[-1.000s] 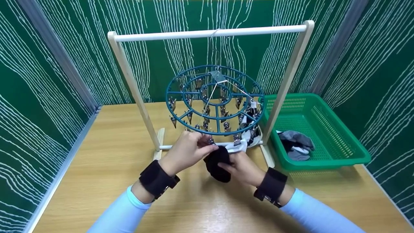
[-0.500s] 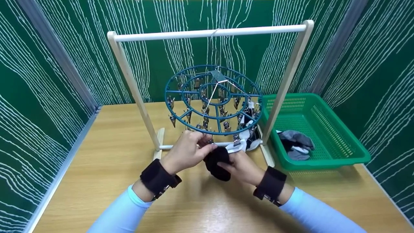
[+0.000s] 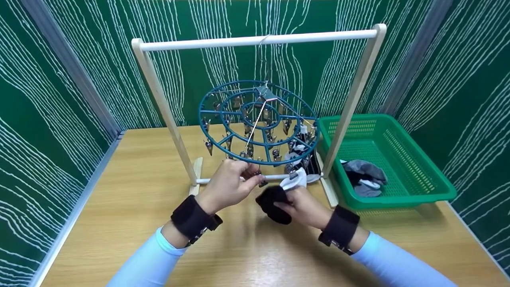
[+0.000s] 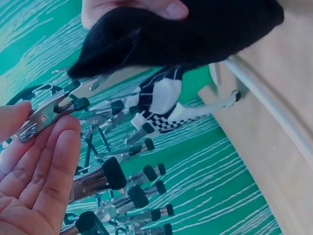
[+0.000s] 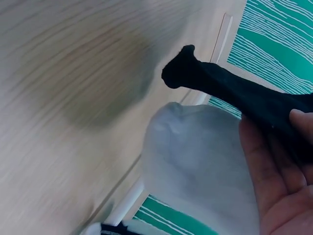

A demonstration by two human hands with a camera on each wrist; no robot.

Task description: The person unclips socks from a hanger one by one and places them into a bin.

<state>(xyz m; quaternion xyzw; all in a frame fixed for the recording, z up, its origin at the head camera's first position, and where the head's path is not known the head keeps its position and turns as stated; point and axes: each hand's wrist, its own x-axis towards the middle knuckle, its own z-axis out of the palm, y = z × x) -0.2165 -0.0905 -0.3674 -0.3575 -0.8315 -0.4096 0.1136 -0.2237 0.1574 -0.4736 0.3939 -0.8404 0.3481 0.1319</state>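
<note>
The left hand [image 3: 229,185] pinches a metal clip [image 4: 46,116] at the hanger's [image 3: 258,121] 6 o'clock rim, thumb and fingers closed on it. The right hand [image 3: 303,207] grips a black sock [image 3: 273,203], fingers curled round it, just above the worktop [image 3: 131,207]. Since half a second ago the sock has come away from the clip and sits lower, at the left hand's 4 o'clock, with a gap between them. The hanger has swung slightly toward 9 o'clock. A white sock [image 3: 295,181] hangs beside the right hand's fingers. The basket [image 3: 418,175] at 3 o'clock is unchanged, socks inside.
</note>
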